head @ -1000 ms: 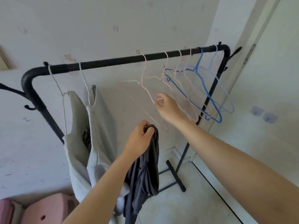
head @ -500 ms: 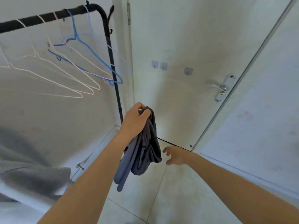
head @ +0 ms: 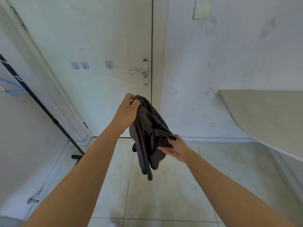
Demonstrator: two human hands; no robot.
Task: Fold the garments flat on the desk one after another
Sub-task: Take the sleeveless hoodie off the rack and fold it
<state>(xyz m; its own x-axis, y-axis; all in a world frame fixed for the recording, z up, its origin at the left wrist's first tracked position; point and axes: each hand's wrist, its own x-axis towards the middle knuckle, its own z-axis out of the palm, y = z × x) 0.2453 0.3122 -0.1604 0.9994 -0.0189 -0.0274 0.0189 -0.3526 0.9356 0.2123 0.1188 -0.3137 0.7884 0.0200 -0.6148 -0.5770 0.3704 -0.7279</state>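
Observation:
A dark grey garment [head: 148, 133] hangs bunched in the air in front of me, above the tiled floor. My left hand [head: 127, 112] grips its top end, fingers closed around the cloth. My right hand [head: 176, 148] holds the garment lower down on its right side, fingers pinching a fold. The loose end dangles below both hands. The beige desk [head: 262, 115] shows at the right edge, its top bare where I can see it.
A white door [head: 101, 46] with a lever handle [head: 139, 72] stands straight ahead. The black clothes rack leg [head: 41, 105] and blue hangers [head: 11, 86] are at the far left. Several wall hooks [head: 85, 65] stick on the door.
My view has swung right, away from the rack towards the door and desk. My right hand left the hangers, came down and took hold of the garment's lower part.

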